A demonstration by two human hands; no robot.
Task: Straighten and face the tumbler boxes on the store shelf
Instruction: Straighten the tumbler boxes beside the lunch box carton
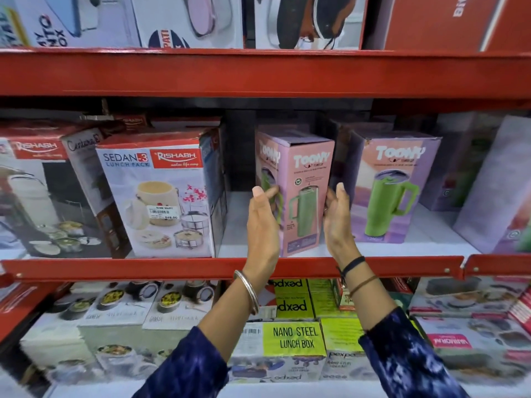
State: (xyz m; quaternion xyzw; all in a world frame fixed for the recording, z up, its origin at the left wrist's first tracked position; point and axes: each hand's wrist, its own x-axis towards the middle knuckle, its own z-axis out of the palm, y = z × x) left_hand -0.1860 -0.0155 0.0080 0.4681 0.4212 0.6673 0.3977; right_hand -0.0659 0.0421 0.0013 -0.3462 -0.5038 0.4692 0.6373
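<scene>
A pink tumbler box [304,179] with a green mug printed on it stands on the middle shelf, turned so one corner edge faces me. My left hand [263,222] presses on its left face and my right hand [337,219] on its right face, so the box is held between both. A second tumbler box [396,191], purple and pink with the same green mug, stands upright to the right, front face towards me. At the far right a third purple box [494,182] leans, partly cut off by the frame.
A Sedan-3 lunch pack box [161,196] stands left of the pink box with a gap of white shelf [235,239] between. The red shelf lip [172,268] runs below my wrists. Lunch boxes [296,337] fill the lower shelf; more boxes sit above.
</scene>
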